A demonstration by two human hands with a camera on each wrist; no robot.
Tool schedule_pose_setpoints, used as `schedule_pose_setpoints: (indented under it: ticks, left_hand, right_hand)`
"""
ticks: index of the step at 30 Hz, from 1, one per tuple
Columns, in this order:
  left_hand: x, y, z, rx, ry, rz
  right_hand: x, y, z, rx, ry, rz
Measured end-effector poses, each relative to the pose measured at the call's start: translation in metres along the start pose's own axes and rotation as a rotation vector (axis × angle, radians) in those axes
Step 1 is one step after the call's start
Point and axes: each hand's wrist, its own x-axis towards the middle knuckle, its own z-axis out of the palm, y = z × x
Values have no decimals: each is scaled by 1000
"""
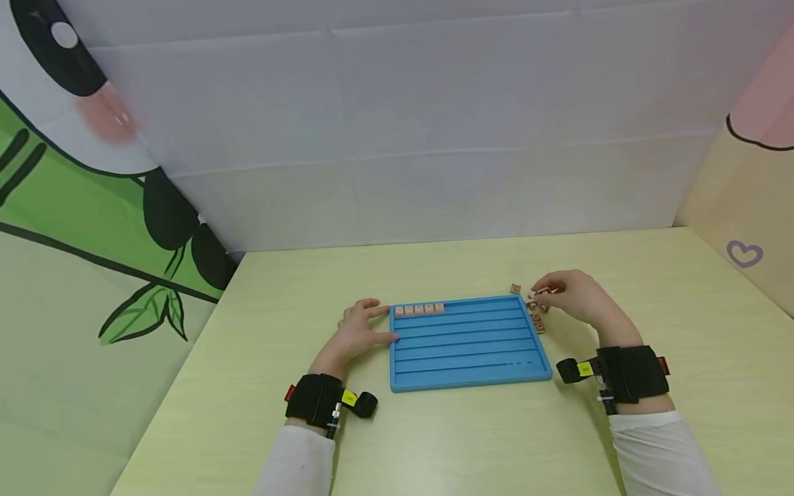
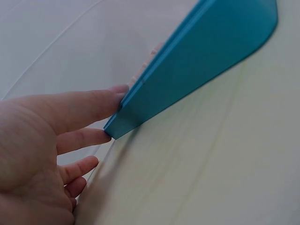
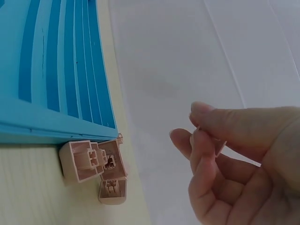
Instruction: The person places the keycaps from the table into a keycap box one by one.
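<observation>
A panel printed with green cartoon art (image 1: 49,331) lines the left edge of a pale bench (image 1: 471,441). Inward from that edge, a person's left hand (image 1: 353,327), fingers spread, rests thumb and forefinger against the left side of a blue ridged tray (image 1: 465,349). The tray lies mid-bench, well apart from the far edge, where a white backdrop (image 1: 403,138) stands. Five tiles (image 1: 420,310) sit side by side along its far ridge, beginning at the far left corner; their markings are too small to read. Just beyond the tray's far right corner, loose tiles (image 1: 538,324) lie on the bench, several with hollow undersides showing. Above them, the right hand (image 1: 577,296) pinches a small tile (image 3: 220,147), partly hidden by the fingers. A purple heart (image 1: 744,254) marks the panel at the bench's right edge.
</observation>
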Motion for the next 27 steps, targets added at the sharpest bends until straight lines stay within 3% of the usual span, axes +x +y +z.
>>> schedule_pose_setpoints:
  ticks: [13,27]
  left_hand:
    - [0,0,0,0,0,-3]
    - [1,1,1,-15,6,-9]
  right_hand:
    - [1,-2,1,32,-2,-2]
    - [0,-8,6,5,91,-61]
